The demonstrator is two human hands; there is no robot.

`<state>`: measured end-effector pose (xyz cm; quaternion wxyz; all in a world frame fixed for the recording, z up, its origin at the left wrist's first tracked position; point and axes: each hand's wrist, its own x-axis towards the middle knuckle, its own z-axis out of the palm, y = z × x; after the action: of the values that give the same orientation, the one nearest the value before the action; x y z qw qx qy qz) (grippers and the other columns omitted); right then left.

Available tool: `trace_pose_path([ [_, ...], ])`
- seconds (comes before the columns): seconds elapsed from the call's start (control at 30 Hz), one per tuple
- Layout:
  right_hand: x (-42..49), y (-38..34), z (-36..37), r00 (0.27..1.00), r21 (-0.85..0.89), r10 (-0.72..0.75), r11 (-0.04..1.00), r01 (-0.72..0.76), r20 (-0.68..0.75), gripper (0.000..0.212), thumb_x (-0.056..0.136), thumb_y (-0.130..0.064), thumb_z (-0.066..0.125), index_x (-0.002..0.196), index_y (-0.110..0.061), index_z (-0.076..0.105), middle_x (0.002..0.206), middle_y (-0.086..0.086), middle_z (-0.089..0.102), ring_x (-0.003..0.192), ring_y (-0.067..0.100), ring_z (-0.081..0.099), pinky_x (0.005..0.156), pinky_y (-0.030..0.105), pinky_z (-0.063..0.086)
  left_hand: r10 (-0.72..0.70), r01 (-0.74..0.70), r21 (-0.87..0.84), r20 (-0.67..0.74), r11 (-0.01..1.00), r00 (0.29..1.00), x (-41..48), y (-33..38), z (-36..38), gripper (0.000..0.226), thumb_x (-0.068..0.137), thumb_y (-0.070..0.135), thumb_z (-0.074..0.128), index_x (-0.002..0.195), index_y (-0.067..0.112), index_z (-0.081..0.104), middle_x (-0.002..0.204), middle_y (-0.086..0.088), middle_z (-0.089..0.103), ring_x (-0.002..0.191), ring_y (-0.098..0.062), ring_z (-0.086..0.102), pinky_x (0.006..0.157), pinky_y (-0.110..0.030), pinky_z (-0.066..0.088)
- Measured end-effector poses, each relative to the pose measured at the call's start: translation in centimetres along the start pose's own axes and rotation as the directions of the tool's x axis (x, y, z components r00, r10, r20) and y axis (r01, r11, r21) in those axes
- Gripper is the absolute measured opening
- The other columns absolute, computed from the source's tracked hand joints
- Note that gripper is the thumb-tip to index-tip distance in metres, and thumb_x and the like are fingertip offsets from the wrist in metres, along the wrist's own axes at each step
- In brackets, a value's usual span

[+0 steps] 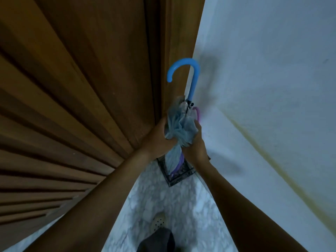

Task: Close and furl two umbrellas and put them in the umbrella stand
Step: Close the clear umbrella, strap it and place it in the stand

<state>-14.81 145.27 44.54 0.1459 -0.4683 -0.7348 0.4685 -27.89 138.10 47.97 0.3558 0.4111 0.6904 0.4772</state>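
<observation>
Blue-handled umbrella (177, 128) | left hand (157, 137), right hand (195, 146) grip canopy | in stand (181, 176)

Both my arms stretch far fwd, bare, converging at centre. L hand (158, 138) comes in from near left, fingers curled round the bunched blue umbrella (178, 125), thumb up its left side. R hand (195, 145) comes from near right, wrapped round the opposite side (back of hand toward me). Hands v. close together.

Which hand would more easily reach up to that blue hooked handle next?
Probably the right hand: its fingers sit just below the blue handle, while the left hand grips the umbrella canopy on the opposite side.
</observation>
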Motion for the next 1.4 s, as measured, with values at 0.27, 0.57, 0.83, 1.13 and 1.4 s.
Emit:
trace_pose_path([
  [0.27,3.0,7.4,4.8,0.987,-0.169,-0.065,0.981,0.090,0.148,0.050,0.091,-0.022,0.066,0.135,-0.012,0.044,0.114,-0.002,0.060,0.099,0.010,0.056,0.084,0.027,0.043,-0.264,0.281,0.313,-0.097,0.907,0.960,0.4,-11.2,3.0,0.068,0.084,0.015,0.071,0.143,0.013,0.038,0.139,-0.007,0.052,0.127,-0.026,0.051,0.106,-0.038,0.043],
  [0.57,4.0,10.2,6.5,0.942,-0.338,-0.015,0.931,0.134,0.334,0.043,0.097,-0.010,0.056,0.137,-0.005,0.040,0.128,0.015,0.053,0.102,0.021,0.055,0.075,0.020,0.039,-0.377,0.319,0.487,0.023,0.813,0.926,2.5,-18.6,5.8,0.083,0.080,0.063,0.041,0.140,0.007,0.034,0.143,-0.017,0.043,0.134,-0.035,0.040,0.113,-0.047,0.033],
  [0.83,4.5,10.9,6.0,0.958,-0.433,0.108,0.901,0.018,0.264,0.043,0.096,-0.006,0.048,0.138,-0.007,0.038,0.124,0.017,0.062,0.107,0.032,0.063,0.086,0.040,0.052,-0.437,0.382,0.498,-0.008,0.778,0.900,2.5,-16.0,6.4,0.088,0.089,0.020,0.064,0.154,0.008,0.007,0.156,-0.022,0.022,0.141,-0.040,0.030,0.115,-0.046,0.028],
  [1.13,3.5,10.2,5.9,0.984,-0.347,0.057,0.938,0.006,0.172,0.046,0.097,-0.005,0.049,0.140,-0.017,0.039,0.129,0.015,0.062,0.111,0.032,0.064,0.089,0.042,0.053,-0.335,0.299,0.354,0.045,0.886,0.941,1.4,-14.2,5.8,0.058,0.089,-0.005,0.055,0.141,-0.005,0.030,0.134,-0.027,0.050,0.126,-0.039,0.048,0.098,-0.031,0.040],
  [1.4,2.8,8.7,5.4,0.998,-0.311,0.014,0.950,0.007,0.067,0.040,0.100,-0.007,0.047,0.137,-0.022,0.043,0.128,0.007,0.064,0.110,0.025,0.063,0.080,0.027,0.042,-0.365,0.353,0.380,-0.043,0.855,0.930,1.1,-12.6,4.7,0.070,0.090,0.011,0.061,0.148,0.004,0.023,0.148,-0.019,0.037,0.135,-0.035,0.039,0.108,-0.039,0.035],
])
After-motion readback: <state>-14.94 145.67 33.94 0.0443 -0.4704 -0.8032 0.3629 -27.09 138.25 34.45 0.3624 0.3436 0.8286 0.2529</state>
